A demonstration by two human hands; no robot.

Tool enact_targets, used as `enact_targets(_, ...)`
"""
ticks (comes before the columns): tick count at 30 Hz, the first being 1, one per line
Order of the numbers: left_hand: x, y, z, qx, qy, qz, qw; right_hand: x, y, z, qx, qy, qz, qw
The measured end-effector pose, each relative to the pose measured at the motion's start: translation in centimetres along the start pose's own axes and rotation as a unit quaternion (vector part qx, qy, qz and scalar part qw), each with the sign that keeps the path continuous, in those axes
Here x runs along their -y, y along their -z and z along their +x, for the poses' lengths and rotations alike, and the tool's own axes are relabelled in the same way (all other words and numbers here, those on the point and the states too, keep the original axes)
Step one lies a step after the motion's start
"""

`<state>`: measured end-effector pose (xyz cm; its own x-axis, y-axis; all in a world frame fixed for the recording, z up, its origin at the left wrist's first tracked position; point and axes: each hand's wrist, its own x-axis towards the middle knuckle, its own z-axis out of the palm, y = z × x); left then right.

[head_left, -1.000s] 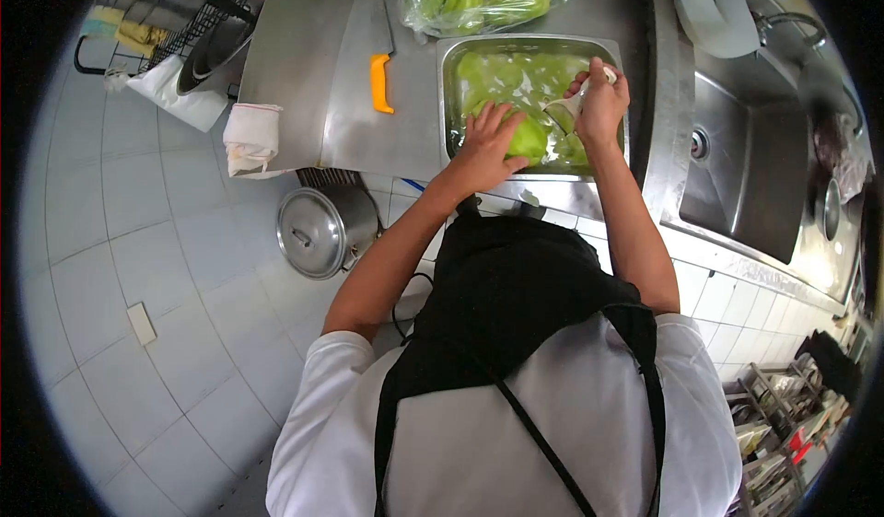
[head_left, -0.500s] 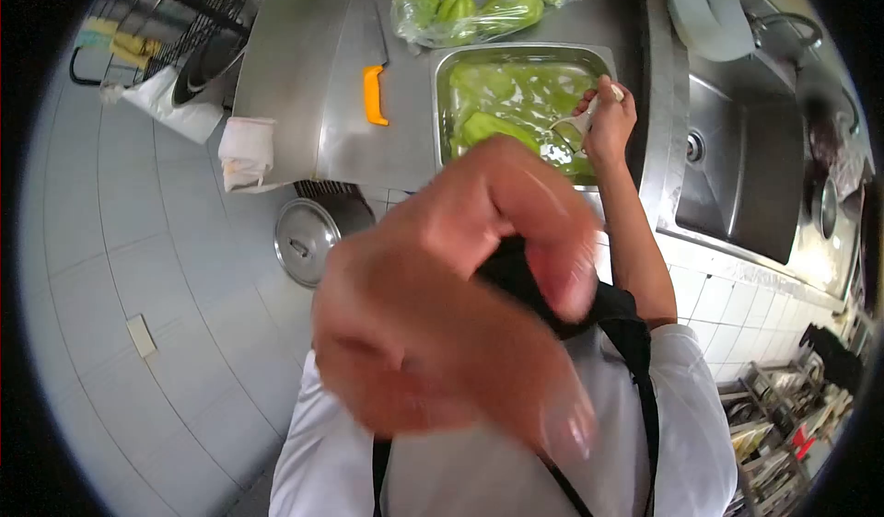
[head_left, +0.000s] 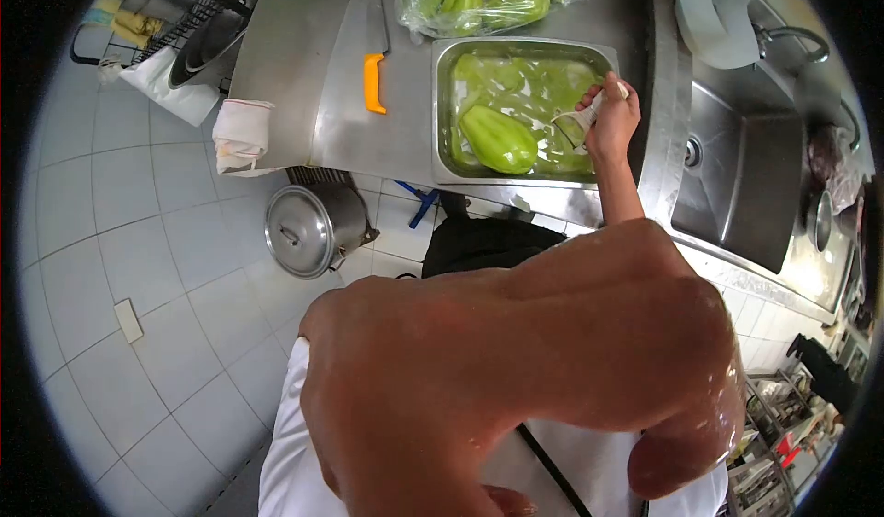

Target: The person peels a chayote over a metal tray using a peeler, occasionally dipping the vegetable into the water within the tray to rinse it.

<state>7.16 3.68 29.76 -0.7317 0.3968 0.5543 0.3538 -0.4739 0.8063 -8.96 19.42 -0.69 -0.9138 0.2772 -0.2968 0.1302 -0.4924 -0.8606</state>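
Observation:
My left hand (head_left: 516, 333) is raised close to the camera, wet, its fingers bent and thumb and fingertip well apart, with nothing seen between them. My right hand (head_left: 615, 121) is closed on a peeler (head_left: 589, 119) with a pale handle, over the right side of a steel tray (head_left: 516, 183). The tray holds green peelings (head_left: 552, 80) in liquid. A light green chayote (head_left: 500, 139) lies among them at the tray's front left, touched by neither hand.
A knife with an orange handle (head_left: 373, 82) lies left of the tray. Behind it is a plastic bag of chayotes (head_left: 488, 9). A sink (head_left: 741, 167) is on the right, a folded cloth (head_left: 242, 135) at the counter's left edge, and a lidded pot (head_left: 304, 232) on the floor.
My left hand has moved down and right, away from the tray, uncovering the chayote. My right hand stays at the tray's right side with the peeler.

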Motion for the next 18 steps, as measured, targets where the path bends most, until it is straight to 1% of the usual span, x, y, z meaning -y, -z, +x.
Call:
enact_targets(8, -0.4, -0.7, -0.3, 0.008, -0.009, 0.022, 1.000, -0.2, 0.2, 0.2, 0.012, 0.004, 0.008, 1.000)
enact_targets(11, -0.4, -0.5, -0.4, 0.010, -0.010, 0.034, 0.999, 0.2, -0.2, -0.1, -0.004, -0.008, 0.006, 1.000)
enact_targets(14, -0.5, -0.5, -0.7, 0.012, -0.009, 0.046, 0.999, -0.1, -0.1, 0.0, 0.013, 0.010, 0.015, 1.000)
enact_targets(18, -0.4, -0.1, -1.2, 0.016, 0.002, 0.078, 0.997, -0.1, -0.1, 0.0, 0.010, 0.002, 0.001, 1.000)
